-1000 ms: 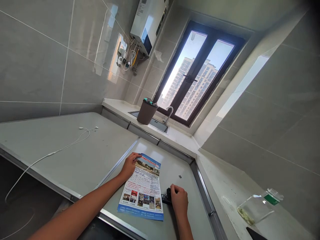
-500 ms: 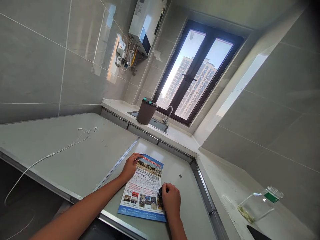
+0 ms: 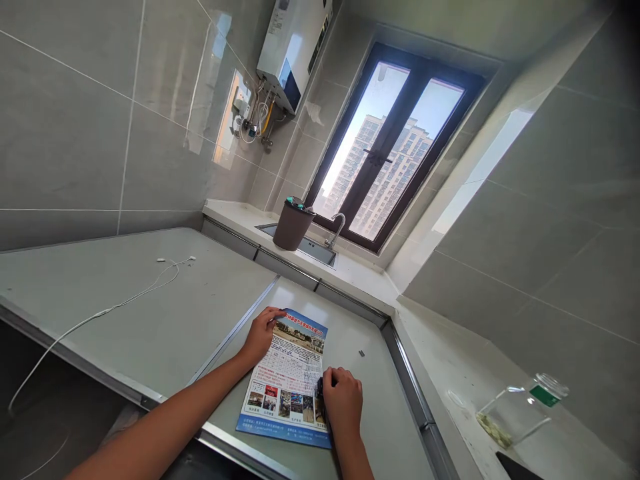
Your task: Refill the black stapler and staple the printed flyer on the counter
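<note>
A printed leaflet [image 3: 287, 363] with a blue border, red headline, text and small photos lies on the grey-white table panel. My left hand [image 3: 261, 332] grips its upper left edge, fingers curled over the paper. At the leaflet's right edge, my right hand [image 3: 344, 399] is closed around a small black object [image 3: 320, 387]. Most of that object is hidden by my fingers, so its kind cannot be made out. A small dark grey piece [image 3: 361, 353] rests on the panel to the right of the leaflet.
A white cable [image 3: 125, 301] runs over the left panel and off its front edge. A brown bin [image 3: 293, 225] stands by the sink [image 3: 320, 248] and faucet [image 3: 337, 230]. On the right counter [image 3: 435, 347] are a glass jar [image 3: 515, 413] and a dark flat object [image 3: 517, 465].
Almost nothing differs. Both hands keep their places on and beside the leaflet, and the view has shifted very slightly.
</note>
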`<state>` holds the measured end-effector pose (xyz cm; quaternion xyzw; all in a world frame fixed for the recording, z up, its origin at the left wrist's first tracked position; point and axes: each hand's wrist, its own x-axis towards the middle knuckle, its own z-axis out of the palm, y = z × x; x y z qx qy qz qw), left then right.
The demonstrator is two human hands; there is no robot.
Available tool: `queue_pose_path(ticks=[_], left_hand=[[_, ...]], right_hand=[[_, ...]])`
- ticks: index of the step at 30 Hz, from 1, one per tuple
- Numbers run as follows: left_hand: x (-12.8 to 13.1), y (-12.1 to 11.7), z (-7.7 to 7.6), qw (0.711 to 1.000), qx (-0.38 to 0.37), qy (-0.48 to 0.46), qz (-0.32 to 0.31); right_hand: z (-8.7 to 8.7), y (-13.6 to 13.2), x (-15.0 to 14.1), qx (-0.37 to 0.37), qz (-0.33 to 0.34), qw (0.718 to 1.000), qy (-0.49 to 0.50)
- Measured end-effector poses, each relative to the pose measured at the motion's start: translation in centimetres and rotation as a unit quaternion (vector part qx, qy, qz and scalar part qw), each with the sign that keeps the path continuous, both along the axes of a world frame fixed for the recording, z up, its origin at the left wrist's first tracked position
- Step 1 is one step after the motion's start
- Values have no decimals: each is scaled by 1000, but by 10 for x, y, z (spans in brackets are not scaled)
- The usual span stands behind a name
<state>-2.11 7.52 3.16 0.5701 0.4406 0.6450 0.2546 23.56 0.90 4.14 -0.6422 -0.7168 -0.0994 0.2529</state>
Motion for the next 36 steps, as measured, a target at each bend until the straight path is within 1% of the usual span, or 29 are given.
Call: queue_pose_path(ticks=[7,16,22,27,32,36], left_hand=[[0,-2,2,1000,1,-10,-14],[-1,-2,3,1000,-3,-9,-15],[-2,0,1,1000,9,-13,-5],[-1,0,3,1000,6,-12,-7],[-2,-3,4,1000,11,2,8],[-1,-2,1,1000,6,-7,-7]], right_hand=[[-2,1,0,9,-10,1000,-6],[1,1,-1,-11,-5,1000,-13],[2,1,2,-8,-13,1000,28],[4,-2,-2,-15,-15,1000,8],[5,-5,-4,-19,-26,999,-4],[7,-7,-9,-35,-34,999,-21]])
